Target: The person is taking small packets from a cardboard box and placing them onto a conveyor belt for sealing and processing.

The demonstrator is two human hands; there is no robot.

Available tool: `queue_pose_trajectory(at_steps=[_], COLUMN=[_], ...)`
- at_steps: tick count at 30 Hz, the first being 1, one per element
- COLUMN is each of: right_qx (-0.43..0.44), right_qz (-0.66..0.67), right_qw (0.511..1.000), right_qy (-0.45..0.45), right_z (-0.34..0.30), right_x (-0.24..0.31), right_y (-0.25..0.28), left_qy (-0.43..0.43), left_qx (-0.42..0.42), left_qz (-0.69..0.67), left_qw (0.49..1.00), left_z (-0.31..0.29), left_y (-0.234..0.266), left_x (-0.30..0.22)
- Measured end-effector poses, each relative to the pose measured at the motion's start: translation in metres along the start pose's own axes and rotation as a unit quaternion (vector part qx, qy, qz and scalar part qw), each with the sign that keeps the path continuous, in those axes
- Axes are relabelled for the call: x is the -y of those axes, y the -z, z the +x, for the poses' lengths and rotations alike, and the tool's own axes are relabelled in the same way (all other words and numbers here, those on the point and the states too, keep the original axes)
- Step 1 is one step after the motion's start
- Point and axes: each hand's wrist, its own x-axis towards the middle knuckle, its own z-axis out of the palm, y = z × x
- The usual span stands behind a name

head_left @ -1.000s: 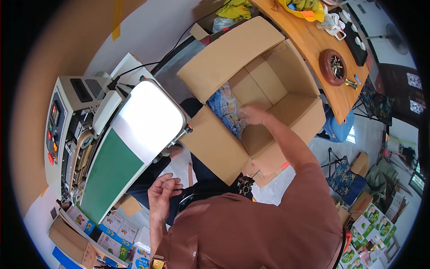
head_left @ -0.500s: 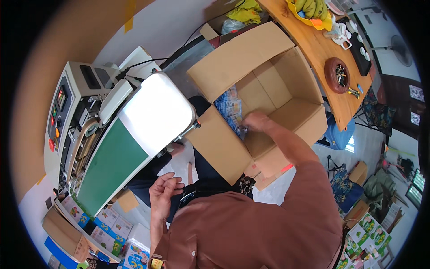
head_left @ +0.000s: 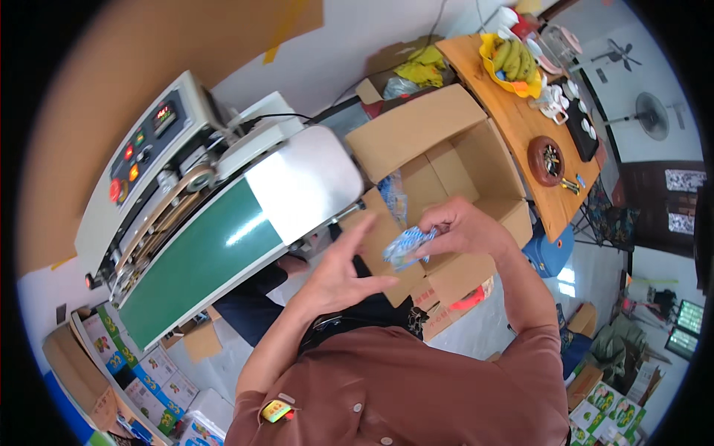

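Between the fingers of my right hand (head_left: 462, 229) is a small clear plastic packet (head_left: 407, 248) with blue-and-white print. It is lifted over the near left flap of the open cardboard box (head_left: 437, 165). My left hand (head_left: 338, 271) holds nothing; its thumb and fingers are spread toward the packet, a little apart from it. Inside the box, along its left wall, stand more blue-printed packets (head_left: 393, 195), partly hidden by the flap. To the left is a sealing machine with a green conveyor belt (head_left: 204, 256) and a shiny metal end plate (head_left: 305, 175).
The machine's control panel (head_left: 145, 152) has lit buttons. A wooden table (head_left: 476, 67) on the right bears a yellow fruit bowl (head_left: 532, 91), a round brown ashtray (head_left: 541, 160) and a black tea tray (head_left: 579, 130). Printed cartons (head_left: 152, 372) stand at lower left. A blue stool (head_left: 549, 249) is beside the table.
My right hand has come up out of the box with a packet. My left hand has risen toward it and its fingers have opened. The view has shifted.
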Motion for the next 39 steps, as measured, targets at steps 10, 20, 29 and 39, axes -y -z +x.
queue_pose_trajectory(at_steps=[10,20,29,39], right_qx=[0.000,-0.050,-0.098,-0.026], right_qz=[0.110,0.166,0.456,0.177], right_qw=[0.993,0.983,0.884,0.898], right_qy=[0.045,0.056,0.040,0.402], right_z=[0.080,0.086,0.062,0.065], right_x=[0.029,0.036,0.032,0.082], right_y=[-0.132,-0.219,-0.210,-0.240], left_qy=[0.067,0.023,-0.017,-0.088], left_qx=[-0.147,-0.356,-0.433,-0.428], left_qz=[-0.216,-0.324,-0.116,-0.007], left_qw=[0.963,0.876,0.894,0.899], left_z=[-0.081,-0.146,-0.180,-0.177], left_y=[0.059,0.070,0.065,0.058], left_x=[0.027,0.042,0.059,0.047])
